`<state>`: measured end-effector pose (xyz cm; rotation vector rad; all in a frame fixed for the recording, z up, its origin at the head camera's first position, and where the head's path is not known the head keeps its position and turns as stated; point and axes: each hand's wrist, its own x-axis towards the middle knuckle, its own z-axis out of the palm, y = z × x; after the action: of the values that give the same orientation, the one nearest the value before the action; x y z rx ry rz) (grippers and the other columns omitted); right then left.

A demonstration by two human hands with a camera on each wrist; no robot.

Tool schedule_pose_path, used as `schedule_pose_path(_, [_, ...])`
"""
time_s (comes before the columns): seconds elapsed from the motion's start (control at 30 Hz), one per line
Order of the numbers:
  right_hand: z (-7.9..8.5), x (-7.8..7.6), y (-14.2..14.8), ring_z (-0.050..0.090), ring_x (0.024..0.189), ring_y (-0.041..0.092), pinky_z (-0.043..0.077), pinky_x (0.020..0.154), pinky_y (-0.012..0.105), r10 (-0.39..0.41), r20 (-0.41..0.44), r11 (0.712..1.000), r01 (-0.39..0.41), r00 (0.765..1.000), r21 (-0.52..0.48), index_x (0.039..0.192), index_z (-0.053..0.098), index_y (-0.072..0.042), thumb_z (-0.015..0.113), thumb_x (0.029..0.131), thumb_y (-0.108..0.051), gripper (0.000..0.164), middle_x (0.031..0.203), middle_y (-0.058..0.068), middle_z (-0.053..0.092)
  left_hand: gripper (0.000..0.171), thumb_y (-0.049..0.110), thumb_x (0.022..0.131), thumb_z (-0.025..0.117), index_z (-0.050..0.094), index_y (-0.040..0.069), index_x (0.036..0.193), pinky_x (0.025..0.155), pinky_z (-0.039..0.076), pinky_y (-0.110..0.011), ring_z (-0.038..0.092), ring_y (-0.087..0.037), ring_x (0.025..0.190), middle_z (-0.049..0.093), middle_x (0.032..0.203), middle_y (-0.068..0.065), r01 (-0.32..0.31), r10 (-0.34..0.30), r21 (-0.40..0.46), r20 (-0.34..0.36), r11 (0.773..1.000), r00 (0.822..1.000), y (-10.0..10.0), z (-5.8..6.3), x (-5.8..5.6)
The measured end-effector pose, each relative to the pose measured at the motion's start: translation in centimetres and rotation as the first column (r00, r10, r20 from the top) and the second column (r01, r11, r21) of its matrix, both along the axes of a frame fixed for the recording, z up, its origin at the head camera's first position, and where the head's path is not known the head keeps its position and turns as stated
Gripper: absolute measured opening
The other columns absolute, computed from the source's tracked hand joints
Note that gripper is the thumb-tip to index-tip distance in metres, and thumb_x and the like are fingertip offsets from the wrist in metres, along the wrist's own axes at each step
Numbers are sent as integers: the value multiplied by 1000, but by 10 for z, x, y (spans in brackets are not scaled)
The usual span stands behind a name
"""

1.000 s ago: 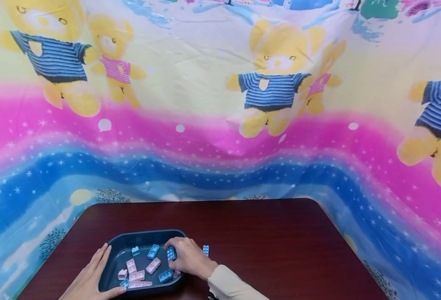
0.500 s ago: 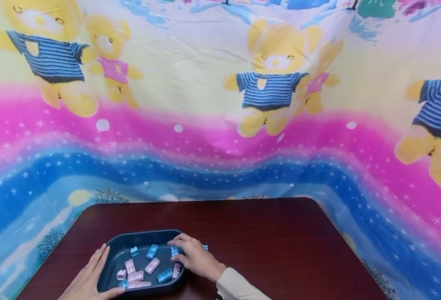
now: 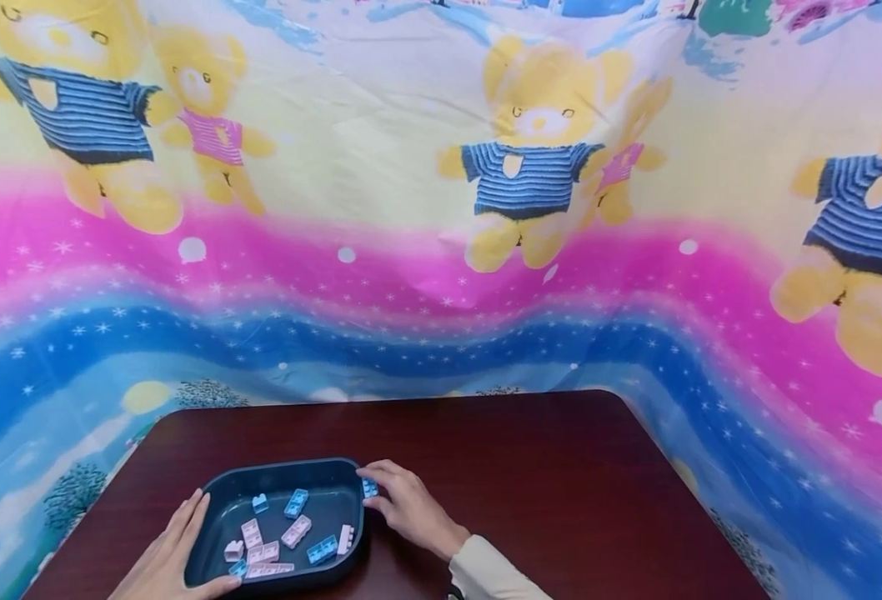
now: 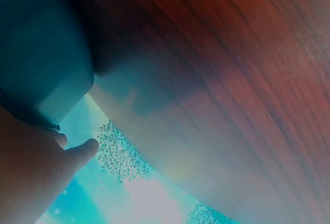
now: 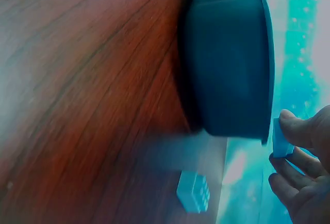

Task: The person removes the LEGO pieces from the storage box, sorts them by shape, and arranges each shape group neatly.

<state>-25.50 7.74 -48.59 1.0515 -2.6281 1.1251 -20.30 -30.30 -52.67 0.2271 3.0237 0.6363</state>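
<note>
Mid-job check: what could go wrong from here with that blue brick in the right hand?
The held blue toy brick sits in the fingertips of the right hand beside the dark tray, so it might slip or clip the rim. The right wrist view shows a loose blue toy brick on the table; lowering the hand there could knock it.

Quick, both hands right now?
Left hand: open, fingers straight against the tray.
Right hand: closed, pinching a blue block.
</note>
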Motion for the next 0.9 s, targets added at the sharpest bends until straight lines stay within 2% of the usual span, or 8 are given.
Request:
schedule_pose_path(0.17, [-6, -3, 15, 64, 122, 15, 54, 100, 27, -64, 30, 997, 65, 997, -47, 145, 64, -4, 67, 104, -5, 41, 139, 6, 64, 124, 62, 90, 74, 6, -9, 165, 93, 40, -82, 29, -67, 139, 21, 160, -42, 19, -18, 3, -76, 1000, 997, 3, 1, 4])
schedule_pose_path(0.23, [-9, -4, 21, 64, 122, 16, 55, 99, 29, -89, 46, 995, 91, 995, -45, 145, 64, -5, 68, 103, -4, 42, 139, 7, 64, 124, 61, 90, 75, 6, -9, 165, 94, 41, -82, 30, -67, 139, 22, 159, -42, 17, -17, 0, -85, 1000, 996, 4, 1, 5])
schedule_pose_path(0.4, [-17, -5, 34, 66, 119, 21, 56, 99, 35, -145, 77, 989, 148, 986, -27, 140, 67, -3, 72, 100, -3, 40, 136, 10, 66, 124, 62, 90, 73, 5, -10, 164, 95, 41, -82, 28, -67, 139, 19, 160, -43, 3, -4, -20, -47, 1000, 999, 6, 6, 8])
schedule_pose_path(0.53, [-24, -8, 44, 66, 119, 24, 56, 98, 38, -186, 102, 982, 189, 977, -20, 135, 69, -1, 76, 97, -4, 39, 132, 10, 68, 123, 61, 91, 73, 6, -10, 164, 95, 42, -80, 27, -68, 140, 18, 161, -43, 11, -12, -23, -44, 1000, 999, 6, 9, 8])
schedule_pose_path(0.77, [-34, -13, 56, 65, 124, 35, 55, 100, 48, -218, 107, 976, 219, 970, 5, 130, 72, -1, 81, 94, -8, 38, 129, 14, 70, 123, 61, 91, 73, 6, -11, 164, 97, 40, -81, 26, -68, 140, 17, 161, -43, 5, -6, -16, -35, 1000, 999, 6, 12, 8])
schedule_pose_path(0.9, [-41, -15, 57, 66, 121, 34, 55, 100, 49, -230, 121, 973, 230, 966, 16, 126, 73, -3, 85, 91, -10, 38, 127, 13, 72, 122, 61, 91, 73, 8, -11, 164, 96, 41, -80, 27, -67, 140, 18, 160, -43, 14, -15, -22, -48, 1000, 999, 6, 10, 8])
